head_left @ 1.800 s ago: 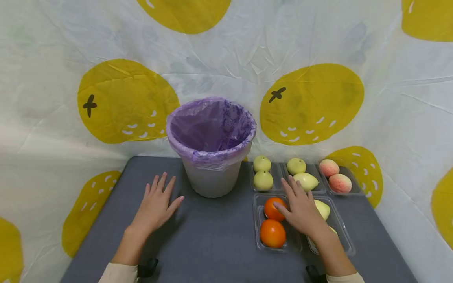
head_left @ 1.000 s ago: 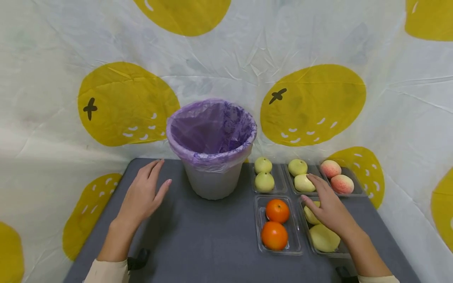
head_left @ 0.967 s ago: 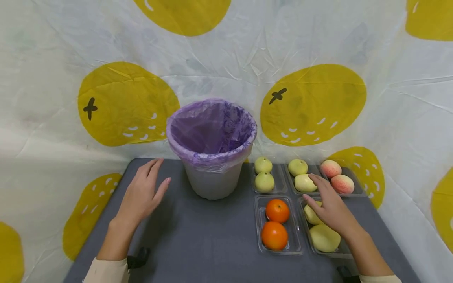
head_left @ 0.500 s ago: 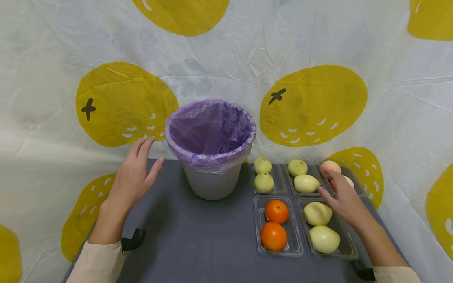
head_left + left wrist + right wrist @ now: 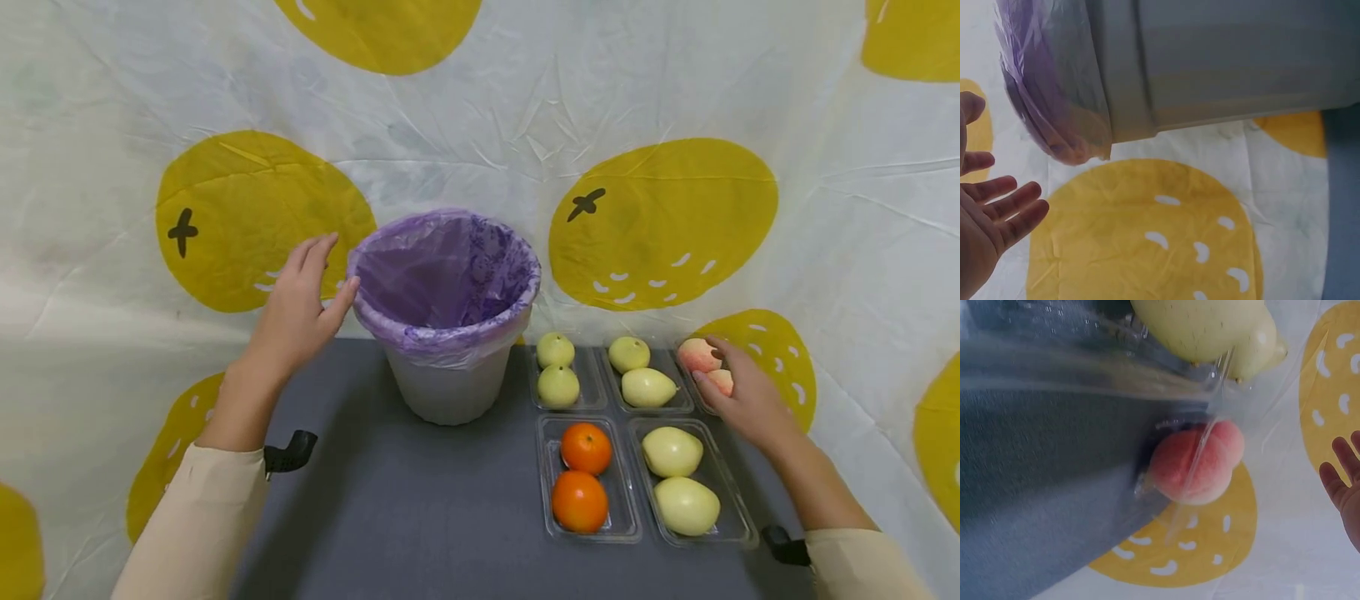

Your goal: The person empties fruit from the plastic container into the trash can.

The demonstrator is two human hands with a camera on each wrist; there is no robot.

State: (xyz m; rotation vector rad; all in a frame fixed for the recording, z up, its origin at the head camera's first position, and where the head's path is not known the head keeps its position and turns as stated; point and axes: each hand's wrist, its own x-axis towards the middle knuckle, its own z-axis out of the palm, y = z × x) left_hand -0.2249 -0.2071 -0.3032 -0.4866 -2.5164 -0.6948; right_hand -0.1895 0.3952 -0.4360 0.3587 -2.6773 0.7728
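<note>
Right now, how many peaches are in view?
2, at the back row's right end: one peach behind, another peach just in front, partly covered in the head view by the right hand.

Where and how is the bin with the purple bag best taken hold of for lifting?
Hold the bin just under its raised collar, one hand on each side. It stands upright and narrows downward, so the collar would probably keep it from slipping down. The left hand, nearest, could come from the left. Avoid gripping only the purple bag: folded over the top, it might slip.
</note>
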